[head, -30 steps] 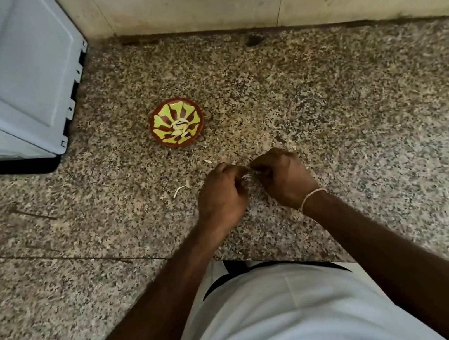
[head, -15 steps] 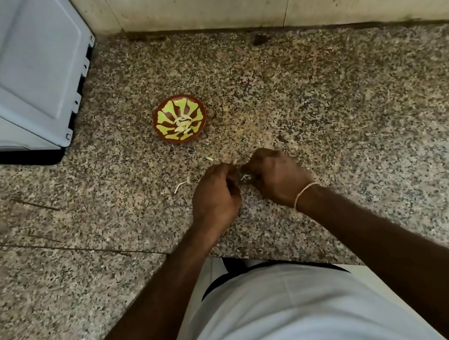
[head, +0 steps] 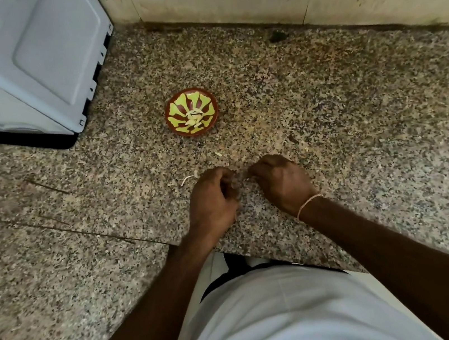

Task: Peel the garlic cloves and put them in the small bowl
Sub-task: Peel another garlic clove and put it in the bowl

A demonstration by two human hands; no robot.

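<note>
Speckled granite countertop (head: pixel 357 125) carrying a small red-and-yellow patterned bowl (head: pixel 175 107), a white boxy appliance (head: pixel 24 63) at far left, pale peel scraps (head: pixel 188 178) lying just beside the near edge.

The left hand (head: pixel 212 201) and right hand (head: pixel 280 180) meet fingertip to fingertip low over the speckled granite counter (head: pixel 358 134). Beyond that meeting point and a little left sits the small round red-and-yellow patterned bowl (head: pixel 175 105), with pale peeled garlic cloves (head: pixel 193 117) lying in it. Just left of the fingertips lies a thin pale peel strip (head: pixel 188 178). Far left, toward the wall, stands a white boxy appliance (head: pixel 24 63).
</note>
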